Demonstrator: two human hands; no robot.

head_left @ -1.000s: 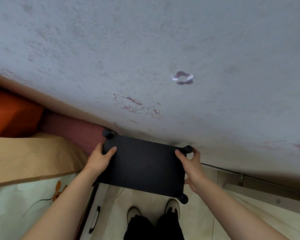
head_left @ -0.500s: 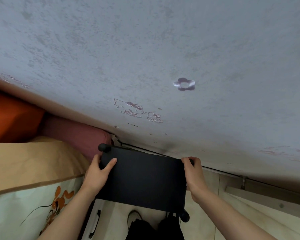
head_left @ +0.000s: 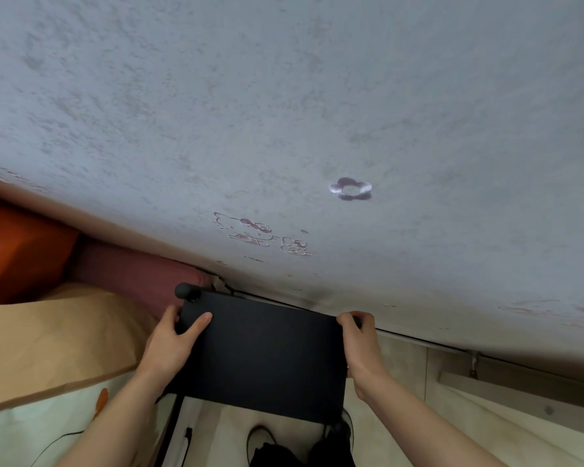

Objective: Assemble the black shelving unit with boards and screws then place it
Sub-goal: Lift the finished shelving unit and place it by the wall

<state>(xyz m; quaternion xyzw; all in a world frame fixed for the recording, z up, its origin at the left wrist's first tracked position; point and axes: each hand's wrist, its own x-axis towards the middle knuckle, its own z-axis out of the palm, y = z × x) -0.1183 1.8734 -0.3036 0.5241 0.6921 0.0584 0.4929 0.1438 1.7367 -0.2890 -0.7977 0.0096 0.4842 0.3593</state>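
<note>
Your left hand (head_left: 172,345) and right hand (head_left: 359,348) each keep a grip on the black shelving unit (head_left: 260,355) (top board facing you), now lower, closer against the wall (head_left: 284,112) beside the bed (head_left: 48,348).

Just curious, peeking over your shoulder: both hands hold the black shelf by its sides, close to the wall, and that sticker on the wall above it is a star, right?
Nearly. The head view shows the sticker is flower-shaped, not a star. The rest holds: the left hand and right hand hold the black shelf by its sides, close to the wall.
</note>
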